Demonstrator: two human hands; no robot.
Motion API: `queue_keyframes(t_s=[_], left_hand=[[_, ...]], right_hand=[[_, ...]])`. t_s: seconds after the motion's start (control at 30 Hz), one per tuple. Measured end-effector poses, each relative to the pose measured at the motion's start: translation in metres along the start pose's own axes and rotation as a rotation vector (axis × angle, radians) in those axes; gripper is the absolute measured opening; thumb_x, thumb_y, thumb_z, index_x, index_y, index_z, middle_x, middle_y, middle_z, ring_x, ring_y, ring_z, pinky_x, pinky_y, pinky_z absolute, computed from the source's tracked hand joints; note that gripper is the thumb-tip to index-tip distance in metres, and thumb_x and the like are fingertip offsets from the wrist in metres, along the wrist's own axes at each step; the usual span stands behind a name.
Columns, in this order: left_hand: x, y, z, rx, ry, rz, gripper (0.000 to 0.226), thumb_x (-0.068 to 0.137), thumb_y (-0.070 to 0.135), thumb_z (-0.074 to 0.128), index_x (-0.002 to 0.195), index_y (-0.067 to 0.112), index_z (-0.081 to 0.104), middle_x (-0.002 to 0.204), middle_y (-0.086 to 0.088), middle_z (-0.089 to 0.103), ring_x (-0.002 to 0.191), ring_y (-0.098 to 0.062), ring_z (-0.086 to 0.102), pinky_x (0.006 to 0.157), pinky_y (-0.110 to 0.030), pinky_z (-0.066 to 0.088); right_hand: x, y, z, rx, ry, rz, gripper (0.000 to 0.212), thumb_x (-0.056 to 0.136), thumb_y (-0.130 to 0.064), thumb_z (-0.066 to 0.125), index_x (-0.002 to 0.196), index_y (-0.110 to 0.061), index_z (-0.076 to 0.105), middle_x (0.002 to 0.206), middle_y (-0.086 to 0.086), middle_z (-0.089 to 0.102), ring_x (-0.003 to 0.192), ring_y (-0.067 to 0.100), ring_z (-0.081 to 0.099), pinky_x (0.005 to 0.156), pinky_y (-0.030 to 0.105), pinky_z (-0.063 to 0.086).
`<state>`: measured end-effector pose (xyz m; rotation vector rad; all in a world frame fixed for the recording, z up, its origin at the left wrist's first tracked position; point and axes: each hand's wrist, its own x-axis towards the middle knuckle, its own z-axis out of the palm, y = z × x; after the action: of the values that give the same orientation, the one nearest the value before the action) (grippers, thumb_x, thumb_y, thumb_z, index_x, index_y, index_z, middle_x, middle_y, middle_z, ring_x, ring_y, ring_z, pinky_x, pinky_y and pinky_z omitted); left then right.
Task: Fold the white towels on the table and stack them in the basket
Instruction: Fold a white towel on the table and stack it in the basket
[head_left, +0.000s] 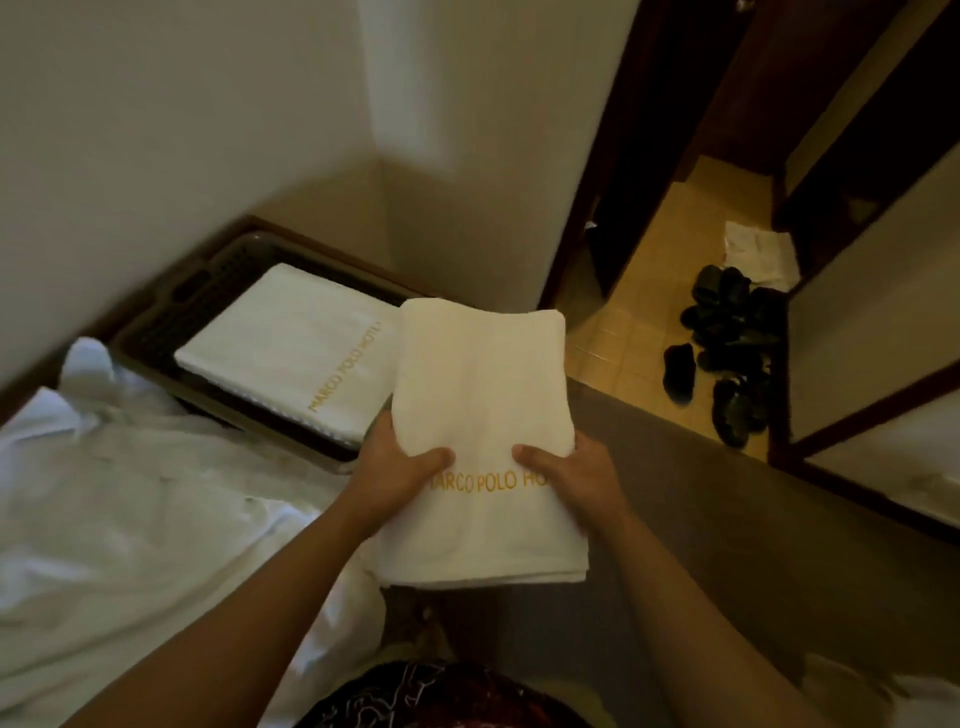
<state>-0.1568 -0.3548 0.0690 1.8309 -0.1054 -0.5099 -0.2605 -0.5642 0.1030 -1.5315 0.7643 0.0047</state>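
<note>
A heap of unfolded white towels (130, 499) covers the left half of the table (727, 519), rumpled and spread toward the near edge; the table's bare grey-brown top shows on the right. At the far left corner, against the wall, a dark plastic basket (171, 317) with perforated sides stands on the table, its near rim touching the heap. Inside it lies a stack of folded towels (291, 348), flat, long axis running from the basket's far left toward its near right, with gold lettering "MARCO POLO HOTEL" along the right-hand edge of the top one. How many towels make up the stack is hard to tell, as only ribbed edges show at its near side.

Just right of the basket, a folded towel (483, 415) is held above the table, its long axis pointing away from the person, far end rounded at the fold and overlapping the basket's right rim, near end showing layered edges. Its gold lettering reads across the short axis. The left hand (400, 467) grips its left edge, thumb on top, and the right hand (576, 473) grips the right edge likewise.

Beyond the table, dark shoes (732, 343) lie scattered on the tiled floor (639, 332) beside a crumpled white cloth (758, 249).
</note>
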Motion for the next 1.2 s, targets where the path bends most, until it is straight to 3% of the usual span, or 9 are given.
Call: queue_keyframes(t_s=[0.3, 0.43, 0.57, 0.7, 0.8, 0.9, 1.0, 1.2], left_hand=[[0.073, 0.006, -0.099, -0.157, 0.448, -0.143, 0.064, 0.075, 0.024, 0.09, 0.125, 0.02, 0.05, 0.115, 0.002, 0.068, 0.1, -0.017, 0.071, 0.074, -0.033, 0.061], [0.097, 0.006, -0.121, -0.182, 0.657, -0.196, 0.05, 0.079, 0.019, 0.086, 0.116, 0.024, 0.053, 0.11, 0.003, 0.068, 0.094, -0.013, 0.07, 0.063, -0.021, 0.054], [0.13, 0.012, -0.133, -0.263, 0.844, -0.258, 0.066, 0.075, 0.026, 0.09, 0.127, 0.018, 0.05, 0.119, -0.001, 0.067, 0.103, -0.021, 0.069, 0.076, -0.036, 0.059], [0.155, 0.008, -0.123, -0.409, 0.965, -0.368, 0.082, 0.063, 0.047, 0.094, 0.128, 0.022, 0.05, 0.116, 0.003, 0.068, 0.1, -0.02, 0.07, 0.082, -0.044, 0.062], [0.162, -0.056, -0.09, -0.539, 0.948, -0.524, 0.106, 0.042, 0.076, 0.091, 0.127, 0.022, 0.059, 0.118, 0.0, 0.073, 0.097, -0.021, 0.074, 0.08, -0.046, 0.063], [0.158, -0.081, -0.051, -0.517, 0.92, -0.605, 0.096, 0.049, 0.081, 0.086, 0.124, 0.025, 0.063, 0.115, 0.005, 0.074, 0.097, -0.016, 0.074, 0.084, -0.043, 0.063], [0.155, -0.04, -0.039, -0.439, 0.945, -0.635, 0.069, 0.072, 0.057, 0.088, 0.123, 0.023, 0.057, 0.112, 0.008, 0.069, 0.1, -0.015, 0.069, 0.088, -0.04, 0.06], [0.158, -0.034, -0.025, -0.312, 1.025, -0.662, 0.059, 0.086, 0.044, 0.079, 0.132, 0.022, 0.049, 0.118, 0.006, 0.064, 0.107, -0.02, 0.064, 0.09, -0.039, 0.054]], right_hand=[[0.144, -0.112, 0.115, -0.225, -0.428, -0.129, 0.031, 0.081, -0.023, 0.087, 0.107, -0.012, 0.073, 0.094, -0.001, 0.079, 0.082, 0.014, 0.077, 0.063, 0.025, 0.06], [0.202, -0.144, 0.167, -0.33, -0.614, -0.164, 0.032, 0.08, -0.027, 0.088, 0.105, -0.011, 0.074, 0.093, 0.0, 0.08, 0.083, 0.019, 0.078, 0.07, 0.035, 0.063], [0.26, -0.175, 0.211, -0.379, -0.808, -0.208, 0.033, 0.081, -0.027, 0.087, 0.107, -0.012, 0.073, 0.098, 0.002, 0.079, 0.088, 0.022, 0.077, 0.073, 0.04, 0.064], [0.315, -0.188, 0.231, -0.404, -0.929, -0.177, 0.028, 0.086, -0.024, 0.083, 0.108, -0.012, 0.072, 0.101, 0.005, 0.079, 0.088, 0.022, 0.077, 0.069, 0.035, 0.063], [0.359, -0.158, 0.226, -0.681, -1.028, 0.001, 0.035, 0.086, -0.039, 0.081, 0.112, -0.019, 0.069, 0.112, 0.003, 0.076, 0.093, 0.018, 0.076, 0.076, 0.035, 0.062], [0.38, -0.121, 0.213, -0.842, -0.991, 0.03, 0.045, 0.085, -0.045, 0.08, 0.119, -0.018, 0.068, 0.116, -0.002, 0.073, 0.096, 0.014, 0.071, 0.073, 0.029, 0.057], [0.377, -0.118, 0.211, -0.81, -0.99, -0.052, 0.042, 0.087, -0.044, 0.079, 0.119, -0.019, 0.067, 0.114, -0.006, 0.071, 0.096, 0.01, 0.068, 0.067, 0.022, 0.054], [0.377, -0.104, 0.194, -0.785, -0.942, -0.226, 0.031, 0.094, -0.04, 0.071, 0.115, -0.019, 0.066, 0.105, -0.01, 0.07, 0.09, 0.003, 0.067, 0.064, 0.018, 0.051]])
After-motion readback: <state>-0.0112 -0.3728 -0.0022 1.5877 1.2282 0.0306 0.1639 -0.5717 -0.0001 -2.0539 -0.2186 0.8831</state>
